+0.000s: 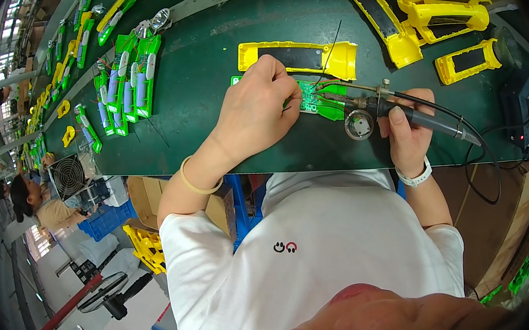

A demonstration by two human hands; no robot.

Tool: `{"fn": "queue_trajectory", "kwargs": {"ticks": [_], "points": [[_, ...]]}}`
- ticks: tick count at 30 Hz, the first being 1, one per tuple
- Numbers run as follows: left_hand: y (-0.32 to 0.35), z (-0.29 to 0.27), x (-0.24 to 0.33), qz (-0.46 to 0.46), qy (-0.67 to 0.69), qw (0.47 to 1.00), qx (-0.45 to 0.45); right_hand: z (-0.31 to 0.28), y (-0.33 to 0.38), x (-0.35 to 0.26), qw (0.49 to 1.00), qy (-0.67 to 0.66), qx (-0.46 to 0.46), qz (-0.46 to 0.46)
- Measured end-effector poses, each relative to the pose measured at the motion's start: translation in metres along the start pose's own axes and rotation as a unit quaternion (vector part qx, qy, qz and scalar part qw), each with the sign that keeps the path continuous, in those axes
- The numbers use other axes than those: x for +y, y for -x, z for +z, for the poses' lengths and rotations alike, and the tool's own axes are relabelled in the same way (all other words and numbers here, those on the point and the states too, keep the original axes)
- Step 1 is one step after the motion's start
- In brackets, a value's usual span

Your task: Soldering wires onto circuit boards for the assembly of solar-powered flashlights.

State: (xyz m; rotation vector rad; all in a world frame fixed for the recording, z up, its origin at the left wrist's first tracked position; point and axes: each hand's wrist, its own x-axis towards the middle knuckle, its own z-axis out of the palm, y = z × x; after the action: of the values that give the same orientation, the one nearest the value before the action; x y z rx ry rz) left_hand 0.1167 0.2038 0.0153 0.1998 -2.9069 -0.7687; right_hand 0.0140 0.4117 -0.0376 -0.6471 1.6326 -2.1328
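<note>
My right hand (408, 129) grips a soldering iron (424, 119) by its dark handle. A thin metal feed tube (359, 86) runs along the iron. Its tip reaches a small green circuit board (310, 97), seated in a bright green housing (331, 109). My left hand (262, 108) rests over the housing's left part with fingers pinched beside the board; what they hold is hidden. A dark thin wire (333, 48) rises from the board area. Just below the iron's front sits a round silver lamp head (359, 124). A yellow casing (337, 60) with a dark panel lies behind my left hand.
Several yellow casings (445, 14) are piled at the far right. Green housings with battery cells (127, 83) stand in a group at the left. A dark blue soldering station (523, 109) sits at the right edge, its cable looping near my right wrist. People work farther left.
</note>
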Motion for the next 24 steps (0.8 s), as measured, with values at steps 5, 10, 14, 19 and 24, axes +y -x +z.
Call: {"fn": "queue_trajectory", "kwargs": {"ticks": [5,10,14,19,24], "points": [[0.002,0.0,0.004,-0.011,-0.02,1.0,-0.012,-0.002,0.002,-0.002,1.0,0.01,0.008,-0.001],[0.013,-0.024,0.004,0.059,-0.17,0.978,0.106,-0.005,0.002,-0.005,1.0,0.024,0.008,-0.009],[0.038,-0.023,0.001,-0.013,-0.113,0.993,0.026,-0.008,0.002,-0.002,1.0,0.009,-0.006,0.0],[0.033,-0.008,-0.003,-0.154,0.222,0.963,-0.004,-0.009,0.004,-0.005,0.999,-0.025,-0.02,0.028],[0.021,0.009,-0.018,0.149,-0.021,0.985,0.086,-0.009,0.005,-0.002,0.999,-0.027,-0.007,0.038]]}}
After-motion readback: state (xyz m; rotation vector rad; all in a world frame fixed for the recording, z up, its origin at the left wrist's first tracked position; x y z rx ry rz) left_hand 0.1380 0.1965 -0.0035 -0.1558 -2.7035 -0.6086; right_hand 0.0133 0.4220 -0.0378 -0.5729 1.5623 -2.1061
